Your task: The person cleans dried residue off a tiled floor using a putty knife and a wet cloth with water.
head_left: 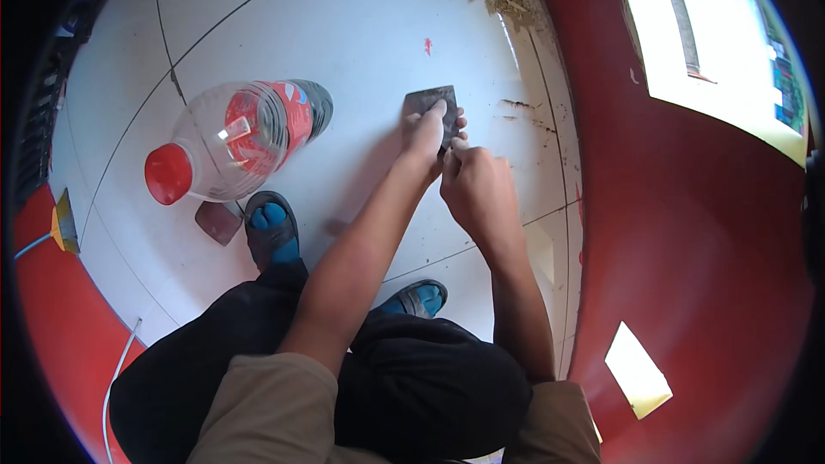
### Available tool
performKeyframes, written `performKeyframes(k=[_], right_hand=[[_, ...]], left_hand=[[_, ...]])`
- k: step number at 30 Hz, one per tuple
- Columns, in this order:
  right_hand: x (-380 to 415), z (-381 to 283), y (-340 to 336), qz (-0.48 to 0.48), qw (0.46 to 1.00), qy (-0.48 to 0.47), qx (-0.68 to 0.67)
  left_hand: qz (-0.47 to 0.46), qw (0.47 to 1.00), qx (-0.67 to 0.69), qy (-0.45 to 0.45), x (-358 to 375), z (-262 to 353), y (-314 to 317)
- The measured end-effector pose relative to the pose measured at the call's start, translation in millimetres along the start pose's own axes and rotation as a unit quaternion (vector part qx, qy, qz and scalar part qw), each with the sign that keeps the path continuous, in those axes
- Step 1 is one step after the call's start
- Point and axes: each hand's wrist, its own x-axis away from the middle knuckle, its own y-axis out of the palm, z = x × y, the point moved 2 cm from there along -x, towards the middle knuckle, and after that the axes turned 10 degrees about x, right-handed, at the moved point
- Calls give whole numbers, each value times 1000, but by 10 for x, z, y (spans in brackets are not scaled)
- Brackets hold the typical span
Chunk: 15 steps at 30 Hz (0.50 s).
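Observation:
My left hand (425,131) is closed around a dark, flat, rectangular plate (443,96), thumb on top and fingertips curling past its right edge. Just below the plate's lower end, my right hand (481,185) is closed, with thumb and fingertips pinched together. What sits in that pinch is hidden. Both hands are close together above the white tiled floor (361,51). To their left is a large clear plastic bottle (206,142) with a red cap and red label. Near my left foot (272,228) a brownish flat plate (217,222) lies on the floor.
A red wall (679,215) rises on the right, with a bright opening (730,43) above. Brown dirt (511,4) marks the floor along the wall. My other foot (415,298) stands below my hands. A white cable (116,369) runs at the lower left.

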Motion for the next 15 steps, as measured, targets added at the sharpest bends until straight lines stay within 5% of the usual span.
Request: performKeyframes(k=[2, 3, 6, 8, 12, 14, 15], right_hand=[[-185, -17, -18, 0, 1000, 7, 9], [-382, -19, -34, 48, 999, -6, -15], [-469, -81, -96, 57, 998, -12, 1], [-50, -47, -11, -40, 999, -27, -5], [824, 231, 463, -66, 994, -26, -81], [788, 177, 326, -177, 983, -29, 34], [673, 215, 371, -138, 989, -17, 55]], left_hand=[[-9, 999, -33, 43, -357, 72, 142], [-67, 997, -44, 19, -479, 229, 279], [-41, 999, 1, -32, -524, 323, 377], [-13, 998, 38, -46, -312, 38, -45], [6, 990, -100, -97, 373, -286, -652], [-52, 982, -164, -76, 350, -411, -866], [-25, 973, -209, -94, 429, -370, -814]])
